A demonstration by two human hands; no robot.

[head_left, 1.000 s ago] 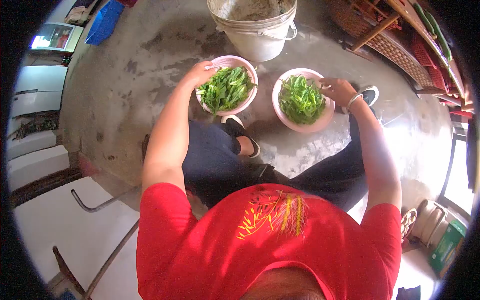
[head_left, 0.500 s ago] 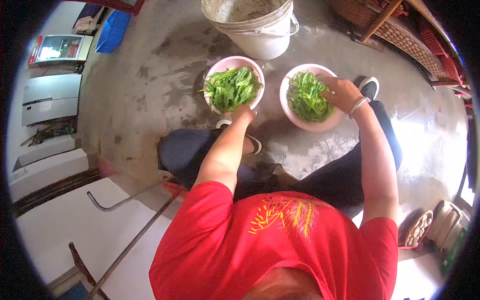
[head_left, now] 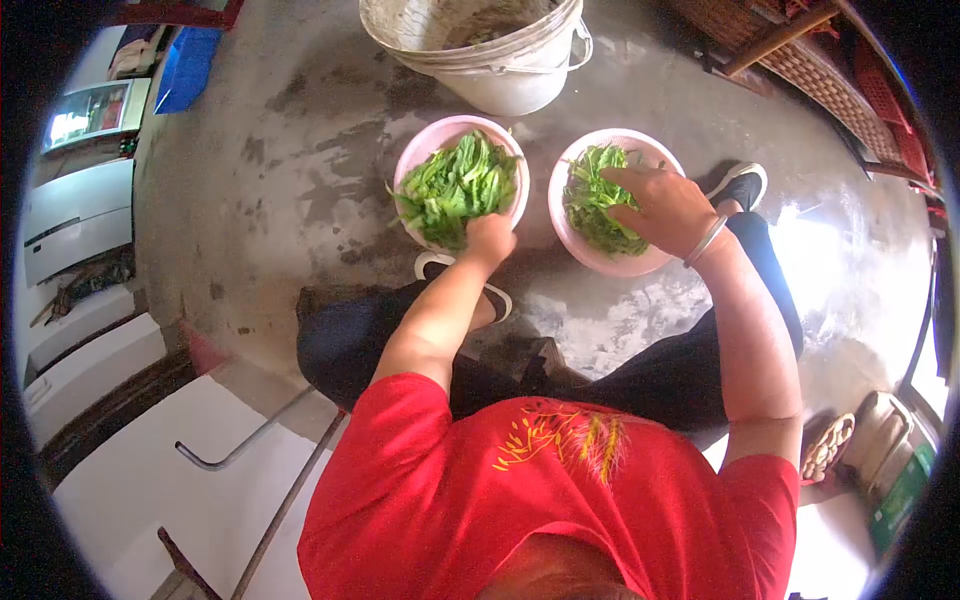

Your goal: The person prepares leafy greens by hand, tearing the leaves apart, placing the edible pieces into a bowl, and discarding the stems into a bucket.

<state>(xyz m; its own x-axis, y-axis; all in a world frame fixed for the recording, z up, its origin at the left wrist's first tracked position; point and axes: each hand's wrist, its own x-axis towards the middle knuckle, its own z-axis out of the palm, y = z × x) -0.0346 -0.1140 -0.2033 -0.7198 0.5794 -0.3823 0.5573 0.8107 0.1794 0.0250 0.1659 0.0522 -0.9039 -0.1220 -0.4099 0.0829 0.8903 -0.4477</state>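
Observation:
Two pink plastic bowls stand side by side on the floor. The left bowl (head_left: 413,157) is heaped with green leafy vegetables (head_left: 452,183). At its near right side my left hand (head_left: 490,240) is curled into a fist against the leaves and rim; what its fingers hold is hidden. Fewer leafy greens (head_left: 592,190) lie in the right bowl (head_left: 565,235). Over that bowl's right half is my right hand (head_left: 668,208), fingers apart above the greens, with a silver bangle on the wrist.
A dirty white bucket (head_left: 515,92) stands beyond the bowls. My shoes (head_left: 742,185) rest on the stained concrete floor (head_left: 270,200), to either side of the bowls. A blue crate (head_left: 187,70) is far left. Wooden, woven furniture (head_left: 775,55) stands far right.
The view has shifted a little. My left hand has moved further onto the leaves of the left bowl. My right hand has moved left over its bowl, fingers spreading apart.

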